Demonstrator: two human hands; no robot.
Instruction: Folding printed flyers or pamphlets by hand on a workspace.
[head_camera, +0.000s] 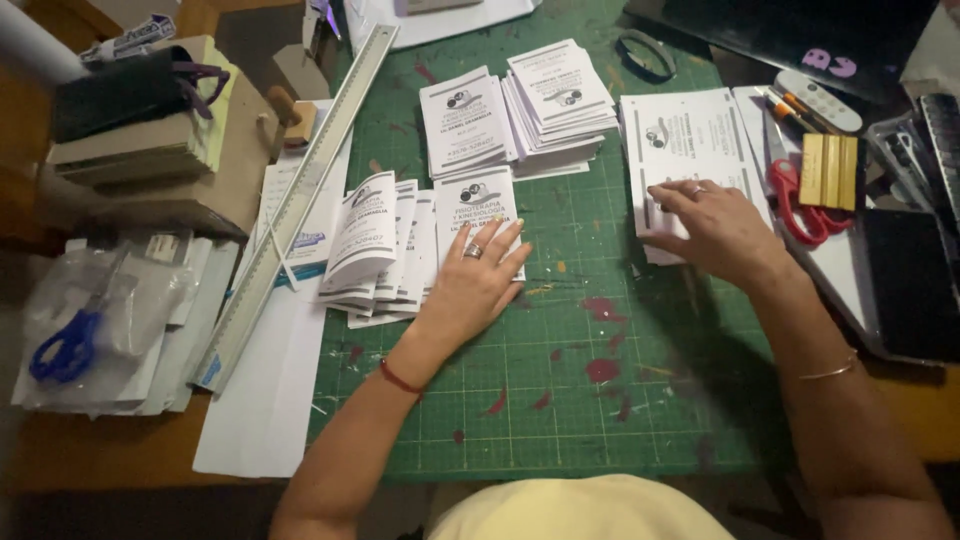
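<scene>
Green cutting mat (560, 400), hands on printed cards (478, 205).

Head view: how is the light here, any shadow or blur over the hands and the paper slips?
Head view: bright on the upper green cutting mat, darker toward the bottom and right edges; the right hand throws a shadow down the mat; the left hand is well lit; the white printed paper slips look slightly washed out; edges curve a little.

Wooden desk (110, 450) under a green cutting mat (560, 400) — paint-stained, dim warm light, cluttered edges
</scene>
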